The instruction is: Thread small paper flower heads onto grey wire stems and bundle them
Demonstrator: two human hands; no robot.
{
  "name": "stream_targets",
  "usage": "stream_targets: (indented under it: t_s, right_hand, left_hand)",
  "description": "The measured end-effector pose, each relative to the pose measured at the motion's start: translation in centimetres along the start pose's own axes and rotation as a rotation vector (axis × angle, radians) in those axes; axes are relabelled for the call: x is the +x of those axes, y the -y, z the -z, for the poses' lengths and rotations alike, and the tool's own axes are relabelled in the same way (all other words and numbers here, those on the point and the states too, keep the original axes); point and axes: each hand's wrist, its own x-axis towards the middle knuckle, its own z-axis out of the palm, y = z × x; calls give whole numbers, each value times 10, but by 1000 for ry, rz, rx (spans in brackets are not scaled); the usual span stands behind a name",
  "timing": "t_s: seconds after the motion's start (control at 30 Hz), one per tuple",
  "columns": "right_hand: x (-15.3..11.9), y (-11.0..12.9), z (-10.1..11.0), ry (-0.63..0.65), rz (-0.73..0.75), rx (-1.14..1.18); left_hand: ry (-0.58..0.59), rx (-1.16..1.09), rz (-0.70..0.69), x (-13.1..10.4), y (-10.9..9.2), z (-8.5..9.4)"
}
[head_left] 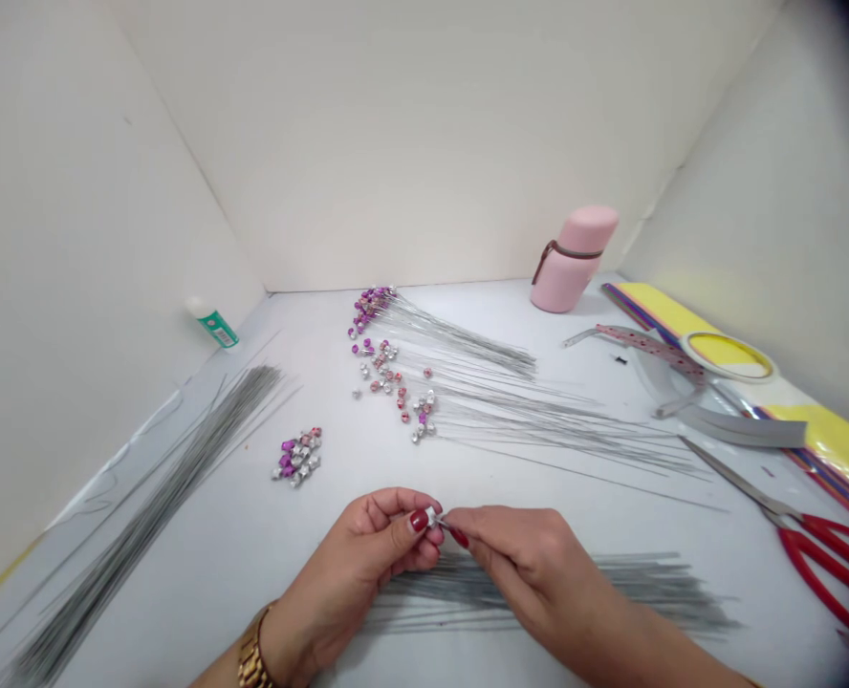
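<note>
Between the thumb and fingers of my left hand [367,549] is a small silver folded star [431,517]. My right hand [539,554] pinches a thin grey wire [443,523] whose tip meets the star; the rest of this wire is hidden by the fingers. Below both hands lies a bundle of straight grey wires [661,588]. Left of them is a small pile of loose purple, pink and silver stars [298,457]. Beyond the hands, wires topped with stars [554,416] are spread out, and a tighter bunch of star-tipped wires [460,330] lies farther back.
A long wire bundle [187,478] lies at left near a glue tube [216,327]. A pink bottle [572,272] stands at the back. Red-handled scissors [818,545], a tape roll [729,358], silver ribbon [747,427] and yellow sheets [833,449] are at right.
</note>
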Motion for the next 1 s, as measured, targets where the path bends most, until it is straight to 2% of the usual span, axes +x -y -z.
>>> stream_targets:
  t_s: [0.17, 0.27, 0.37, 0.47, 0.53, 0.63, 0.7, 0.73, 0.8, 0.9, 0.93, 1.0]
  right_hand:
    - [-1, 0, 1, 19, 30, -118]
    - [-3, -2, -2, -31, 65, -293]
    - [-6, -4, -7, -129, 165, -496]
    - [-8, -3, -10, -167, 222, -558]
    - [-7, 0, -9, -103, 144, -409]
    - [-1, 6, -4, 37, -108, 32]
    - [2, 9, -3, 90, -236, 249]
    - [2, 9, -3, 94, -247, 277]
    - [0, 8, -5, 54, -134, 128]
    - [-6, 4, -9, -58, 159, -346]
    - [-7, 3, -10, -77, 208, -434]
    - [-7, 3, -9, -54, 166, -348]
  left_hand:
    - [-33, 131, -40, 1, -1, 0]
    - [-65, 338, -136, 1, -1, 2]
    - [-84, 555, -250, 0, 1, 3]
    - [-92, 771, -362, -2, 2, 3]
    - [-77, 890, -433, -5, 1, 2]
    - [-26, 982, -517, -8, -4, 0]
    - [-12, 988, -528, -10, -8, -1]
    - [-13, 979, -513, -10, -9, -1]
    - [-18, 935, -444, -10, -10, -1]
    - [-25, 833, -295, -9, -9, -2]
    - [-26, 820, -270, -9, -9, -2]
    - [-22, 862, -292, -10, -9, -3]
